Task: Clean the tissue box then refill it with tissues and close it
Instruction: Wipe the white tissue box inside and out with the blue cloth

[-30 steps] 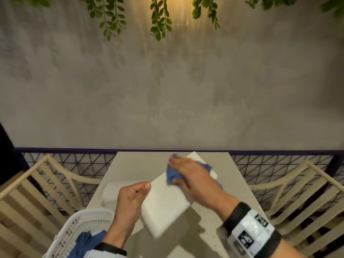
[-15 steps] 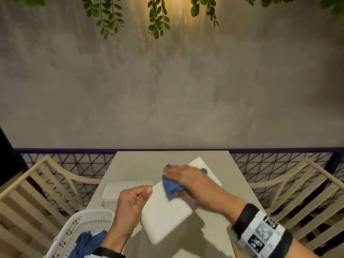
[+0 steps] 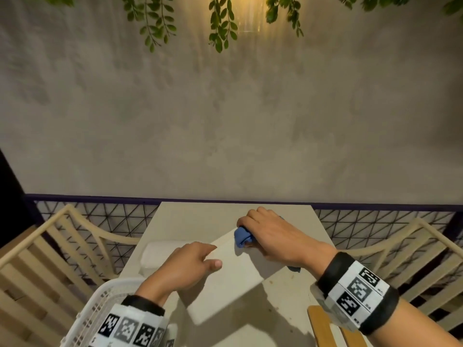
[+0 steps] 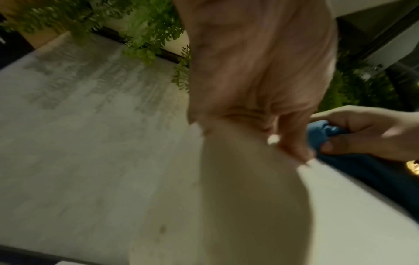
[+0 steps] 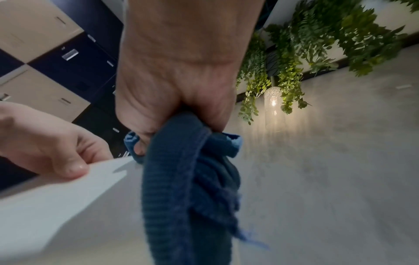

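Left hand (image 3: 186,267) grips the white tissue box (image 3: 240,271) by its edge; right hand (image 3: 273,236) clenches a blue cloth (image 3: 241,237) against the box. Basket (image 3: 94,311) contents hidden.

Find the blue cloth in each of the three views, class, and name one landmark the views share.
Head: the blue cloth is right of centre, low, bunched under the right hand on the white tissue box.
Left wrist: at the right edge, mid-height, gripped by that hand.
Right wrist: centre, filling the lower middle.
Shared landmark: the hanging green leaves against the grey wall.
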Tool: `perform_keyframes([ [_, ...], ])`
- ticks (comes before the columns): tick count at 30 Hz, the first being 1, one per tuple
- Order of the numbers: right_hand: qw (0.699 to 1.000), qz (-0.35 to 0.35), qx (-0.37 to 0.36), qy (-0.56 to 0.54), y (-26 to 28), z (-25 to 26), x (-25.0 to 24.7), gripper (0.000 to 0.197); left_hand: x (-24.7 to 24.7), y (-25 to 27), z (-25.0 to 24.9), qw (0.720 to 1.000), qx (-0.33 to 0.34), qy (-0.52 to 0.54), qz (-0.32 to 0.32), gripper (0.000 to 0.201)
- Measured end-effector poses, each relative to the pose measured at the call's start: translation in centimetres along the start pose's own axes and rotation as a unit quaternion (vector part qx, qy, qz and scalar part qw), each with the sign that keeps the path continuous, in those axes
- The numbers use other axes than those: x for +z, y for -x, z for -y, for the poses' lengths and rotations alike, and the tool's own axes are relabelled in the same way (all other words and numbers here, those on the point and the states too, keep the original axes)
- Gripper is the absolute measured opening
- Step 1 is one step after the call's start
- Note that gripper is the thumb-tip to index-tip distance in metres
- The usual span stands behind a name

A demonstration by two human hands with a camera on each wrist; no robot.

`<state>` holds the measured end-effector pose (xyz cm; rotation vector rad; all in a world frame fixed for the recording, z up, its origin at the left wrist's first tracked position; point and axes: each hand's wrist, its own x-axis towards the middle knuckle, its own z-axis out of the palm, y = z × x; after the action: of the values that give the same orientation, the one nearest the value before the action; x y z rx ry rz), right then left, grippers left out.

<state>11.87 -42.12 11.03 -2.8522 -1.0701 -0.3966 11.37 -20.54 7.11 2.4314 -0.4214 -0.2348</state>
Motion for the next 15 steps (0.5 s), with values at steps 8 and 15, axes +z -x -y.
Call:
perform_keyframes([
  [8, 0.990, -0.092, -0.044, -0.097, 1.3, 2.5, 2.9, 0.031, 0.2, -0.9, -1.8, 0.984, -0.025, 0.044, -0.168, 0.027],
  [15, 0.970, -0.164, 0.095, -0.153, 1.0, 1.6, 1.9, 0.033, 2.0, -0.4, -2.0, 0.978, -0.069, 0.066, -0.187, 0.026],
])
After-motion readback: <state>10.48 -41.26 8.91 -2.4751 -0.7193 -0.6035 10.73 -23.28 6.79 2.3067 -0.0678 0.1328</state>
